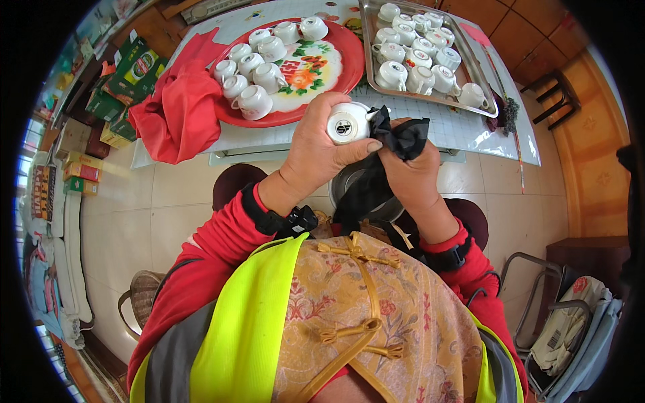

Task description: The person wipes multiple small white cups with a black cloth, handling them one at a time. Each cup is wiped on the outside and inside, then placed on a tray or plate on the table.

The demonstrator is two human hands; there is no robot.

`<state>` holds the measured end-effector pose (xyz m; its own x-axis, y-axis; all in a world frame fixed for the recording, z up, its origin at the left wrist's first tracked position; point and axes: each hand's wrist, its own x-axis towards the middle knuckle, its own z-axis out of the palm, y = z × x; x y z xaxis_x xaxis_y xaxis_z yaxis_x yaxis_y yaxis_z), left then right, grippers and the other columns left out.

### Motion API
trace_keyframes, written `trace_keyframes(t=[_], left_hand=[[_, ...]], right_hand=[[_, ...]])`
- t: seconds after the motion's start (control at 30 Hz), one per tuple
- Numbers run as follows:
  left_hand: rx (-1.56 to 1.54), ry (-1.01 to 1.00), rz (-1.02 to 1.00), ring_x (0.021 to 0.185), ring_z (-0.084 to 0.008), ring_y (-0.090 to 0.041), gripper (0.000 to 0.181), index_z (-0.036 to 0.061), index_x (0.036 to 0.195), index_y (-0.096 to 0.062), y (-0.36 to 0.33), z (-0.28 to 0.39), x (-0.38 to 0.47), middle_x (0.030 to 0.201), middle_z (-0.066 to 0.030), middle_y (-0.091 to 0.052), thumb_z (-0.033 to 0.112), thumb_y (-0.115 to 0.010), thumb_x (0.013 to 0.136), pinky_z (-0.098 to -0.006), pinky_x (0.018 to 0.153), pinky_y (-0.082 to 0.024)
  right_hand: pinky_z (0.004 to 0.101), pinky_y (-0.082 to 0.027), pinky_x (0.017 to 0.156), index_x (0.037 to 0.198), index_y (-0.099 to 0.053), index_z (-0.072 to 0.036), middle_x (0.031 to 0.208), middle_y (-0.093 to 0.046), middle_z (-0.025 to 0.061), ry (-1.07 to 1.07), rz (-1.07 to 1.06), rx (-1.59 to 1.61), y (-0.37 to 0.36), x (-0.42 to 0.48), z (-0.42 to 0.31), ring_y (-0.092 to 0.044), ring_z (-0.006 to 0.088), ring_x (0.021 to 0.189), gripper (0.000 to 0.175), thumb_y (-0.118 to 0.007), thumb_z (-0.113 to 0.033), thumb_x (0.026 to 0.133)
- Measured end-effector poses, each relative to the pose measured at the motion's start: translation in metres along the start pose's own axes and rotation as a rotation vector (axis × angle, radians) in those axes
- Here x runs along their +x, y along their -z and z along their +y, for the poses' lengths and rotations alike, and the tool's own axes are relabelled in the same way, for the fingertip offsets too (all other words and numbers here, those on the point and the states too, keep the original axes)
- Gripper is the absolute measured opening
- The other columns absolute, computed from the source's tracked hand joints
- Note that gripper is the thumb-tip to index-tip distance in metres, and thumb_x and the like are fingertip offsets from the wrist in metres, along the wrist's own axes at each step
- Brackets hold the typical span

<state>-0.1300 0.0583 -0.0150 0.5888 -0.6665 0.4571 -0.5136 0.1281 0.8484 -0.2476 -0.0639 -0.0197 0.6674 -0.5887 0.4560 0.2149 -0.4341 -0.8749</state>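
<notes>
My left hand (316, 133) grips a white ceramic cup (346, 124), its marked base turned up towards me. A black cloth (395, 135) is bunched in my right hand (412, 166) and touches the cup's handle side. The cloth's loose end hangs down over a metal basin (347, 184) below. Ahead on the left, several white cups (269, 75) rest upside down on a red round tray (347, 68) with a floral centre. To its right, a rectangular metal tray (370, 60) carries several more upturned cups (421, 78).
Both trays stand on a table with a clear plastic cover (423, 113). A red cloth (179, 111) drapes over its left edge. A fly swatter (475, 34) lies at the right. Green cartons (133, 68), a wicker basket (146, 294), a dark stool (559, 95) and a folding chair (559, 307) stand around.
</notes>
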Motion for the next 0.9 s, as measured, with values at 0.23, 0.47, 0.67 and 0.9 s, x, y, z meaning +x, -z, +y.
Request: trace_keyframes(t=[0.23, 0.47, 0.67, 0.9], left_hand=[[-0.707, 0.343, 0.127, 0.086, -0.0084, -0.054, 0.046, 0.0054, 0.114, -0.048, -0.013, 0.007, 0.01, 0.098, -0.0032, -0.058, 0.023, -0.075, 0.082, -0.024, 0.072, -0.048], [-0.989, 0.394, 0.145, 0.089, -0.0089, -0.057, 0.037, 0.0079, 0.114, -0.049, -0.022, 0.009, 0.008, 0.101, -0.0019, -0.059, 0.014, -0.071, 0.085, -0.0232, 0.078, -0.048], [-0.934, 0.331, 0.086, 0.092, -0.0082, -0.055, 0.038, 0.0086, 0.115, -0.05, -0.022, 0.002, 0.005, 0.102, -0.0007, -0.058, 0.01, -0.071, 0.084, -0.0239, 0.081, -0.047], [-1.021, 0.385, -0.009, 0.094, -0.0172, -0.059, 0.043, 0.0083, 0.12, -0.048, -0.009, 0.009, 0.008, 0.105, -0.0061, -0.057, 0.025, -0.068, 0.085, -0.0328, 0.077, -0.052]], right_hand=[[0.0241, -0.046, 0.074, 0.097, -0.058, -0.001, 0.093, -0.058, 0.0065, 0.178, 0.061, 0.051, -0.009, -0.007, 0.008, -0.057, 0.0129, 0.082, 0.027, -0.068, 0.008, 0.073], [0.0221, -0.045, 0.069, 0.099, -0.06, -0.001, 0.091, -0.057, 0.001, 0.094, 0.125, 0.245, -0.02, -0.009, 0.0, -0.054, 0.0092, 0.078, 0.026, -0.067, 0.009, 0.076], [0.0233, -0.046, 0.065, 0.093, -0.063, -0.002, 0.084, -0.063, -0.0018, -0.384, 0.201, 0.722, -0.017, 0.008, -0.013, -0.056, 0.0059, 0.073, 0.008, -0.063, -0.005, 0.085], [0.0272, -0.051, 0.071, 0.113, -0.054, 0.003, 0.087, -0.067, 0.0094, -0.286, -0.174, 0.496, -0.001, 0.004, -0.01, -0.064, 0.0154, 0.078, 0.037, -0.066, -0.009, 0.081]])
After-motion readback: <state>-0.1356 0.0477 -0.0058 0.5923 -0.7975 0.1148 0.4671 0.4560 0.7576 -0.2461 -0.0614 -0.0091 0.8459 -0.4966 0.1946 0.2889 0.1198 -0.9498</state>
